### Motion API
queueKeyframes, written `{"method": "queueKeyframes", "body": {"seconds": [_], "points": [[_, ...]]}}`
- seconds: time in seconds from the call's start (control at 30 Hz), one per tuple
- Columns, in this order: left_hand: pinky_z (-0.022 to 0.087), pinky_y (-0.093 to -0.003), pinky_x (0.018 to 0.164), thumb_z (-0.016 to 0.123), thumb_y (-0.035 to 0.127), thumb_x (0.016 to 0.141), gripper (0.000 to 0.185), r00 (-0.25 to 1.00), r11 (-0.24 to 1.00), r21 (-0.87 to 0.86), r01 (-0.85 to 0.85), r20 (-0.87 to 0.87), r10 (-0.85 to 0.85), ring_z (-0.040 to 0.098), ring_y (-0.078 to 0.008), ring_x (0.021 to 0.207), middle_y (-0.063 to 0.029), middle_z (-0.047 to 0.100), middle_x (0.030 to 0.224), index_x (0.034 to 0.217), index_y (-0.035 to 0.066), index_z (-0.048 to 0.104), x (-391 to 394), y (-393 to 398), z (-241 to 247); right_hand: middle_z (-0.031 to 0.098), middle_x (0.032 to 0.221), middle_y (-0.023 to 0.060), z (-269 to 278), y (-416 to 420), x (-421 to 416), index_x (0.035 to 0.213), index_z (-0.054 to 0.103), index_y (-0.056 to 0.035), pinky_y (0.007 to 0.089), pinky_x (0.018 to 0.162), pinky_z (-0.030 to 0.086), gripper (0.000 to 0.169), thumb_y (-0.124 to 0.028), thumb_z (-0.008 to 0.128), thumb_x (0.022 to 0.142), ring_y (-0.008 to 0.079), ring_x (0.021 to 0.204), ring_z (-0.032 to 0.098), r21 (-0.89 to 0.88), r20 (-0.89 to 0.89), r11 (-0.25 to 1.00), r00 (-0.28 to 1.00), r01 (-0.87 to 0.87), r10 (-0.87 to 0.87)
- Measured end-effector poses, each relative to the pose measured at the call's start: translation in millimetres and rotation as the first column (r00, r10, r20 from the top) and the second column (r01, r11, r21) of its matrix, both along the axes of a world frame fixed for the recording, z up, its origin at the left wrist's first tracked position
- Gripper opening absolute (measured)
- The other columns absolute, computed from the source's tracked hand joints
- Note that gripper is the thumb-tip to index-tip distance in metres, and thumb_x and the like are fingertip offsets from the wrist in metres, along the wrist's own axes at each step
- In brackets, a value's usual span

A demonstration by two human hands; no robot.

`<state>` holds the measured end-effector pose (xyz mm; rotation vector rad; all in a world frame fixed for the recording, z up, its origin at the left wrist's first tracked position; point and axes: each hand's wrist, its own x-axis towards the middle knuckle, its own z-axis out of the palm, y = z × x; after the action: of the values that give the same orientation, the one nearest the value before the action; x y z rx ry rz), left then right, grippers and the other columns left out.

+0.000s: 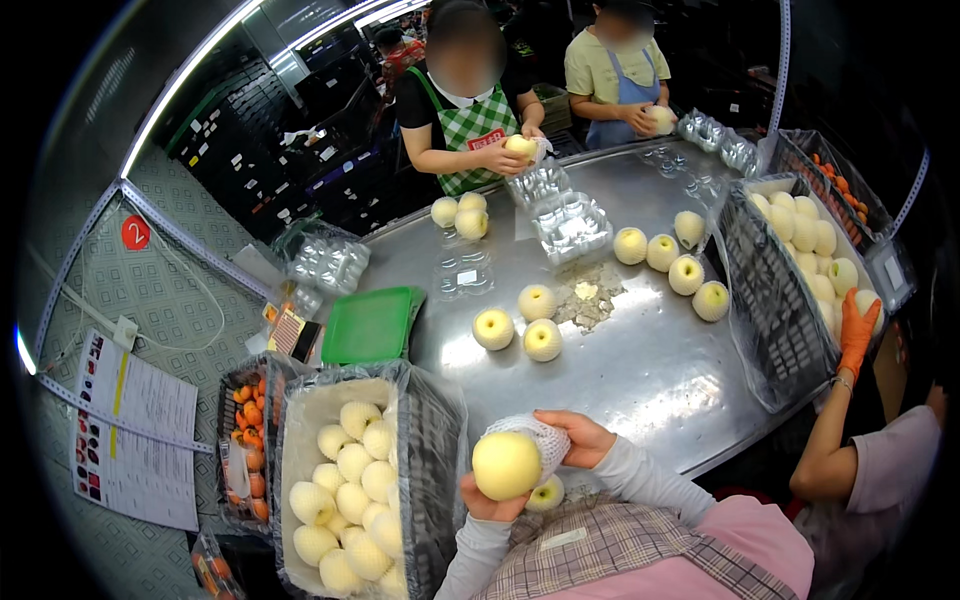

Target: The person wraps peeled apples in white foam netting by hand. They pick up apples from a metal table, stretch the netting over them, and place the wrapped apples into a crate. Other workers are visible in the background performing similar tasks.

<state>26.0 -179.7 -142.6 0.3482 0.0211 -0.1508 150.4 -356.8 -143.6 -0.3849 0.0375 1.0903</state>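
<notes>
My left hand (pixel 493 501) cups a bare, pale yellow fruit (pixel 506 465) from below; whether it is an apple or a round pear I cannot tell. On its far right side, my right hand (pixel 581 439) grips a white foam net sleeve (pixel 547 442), partly hidden by the fruit. Just below them, near the table's edge, another yellow fruit (pixel 546 493) is partly covered by my arms. Beyond my hands, three netted fruits (pixel 541 340) sit on the metal table (pixel 600 382). A lined crate (pixel 435 420) of netted fruits (pixel 352 491) stands at my left.
A green lid or tray (pixel 371 324) lies beyond the crate, near clear plastic fruit trays (pixel 330 262). Several netted fruits (pixel 686 275) stand before another crate (pixel 780 300) at right, where a co-worker's orange-gloved hand (pixel 856 330) reaches in. Two people (pixel 476 127) handle fruit across the table.
</notes>
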Motion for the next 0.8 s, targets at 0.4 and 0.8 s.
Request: {"method": "queueKeyframes", "body": {"seconds": [0.4, 0.8], "points": [[0.037, -0.0619, 0.113, 0.07, 0.07, 0.077, 0.09, 0.984, 0.985, 0.064, -0.161, 0.086, 0.155, 0.049, -0.0384, 0.133, -0.0099, 0.054, 0.144, 0.145, 0.015, 0.05, 12, -12, 26, 0.066, 0.131, 0.0066, -12, 27, -30, 0.134, 0.058, -0.0073, 0.0422, 0.105, 0.05, 0.039, -0.032, 0.054, 0.105, 0.0231, 0.118, 0.064, -0.011, -0.222, 0.996, 0.971, -0.091, 0.086], [0.03, -0.0572, 0.119, 0.067, 0.074, 0.076, 0.09, 0.967, 0.975, -0.059, -0.213, -0.155, 0.202, 0.039, -0.0286, 0.145, -0.0024, 0.046, 0.154, 0.148, 0.023, 0.047, 19, -15, 1, 0.071, 0.117, 0.0052, 26, 10, -4, 0.119, 0.063, -0.0071, 0.0382, 0.094, 0.056, 0.032, -0.032, 0.047, 0.107, 0.0196, 0.106, 0.069, 0.0, -0.1, 0.988, 0.983, 0.153, -0.152]]}}
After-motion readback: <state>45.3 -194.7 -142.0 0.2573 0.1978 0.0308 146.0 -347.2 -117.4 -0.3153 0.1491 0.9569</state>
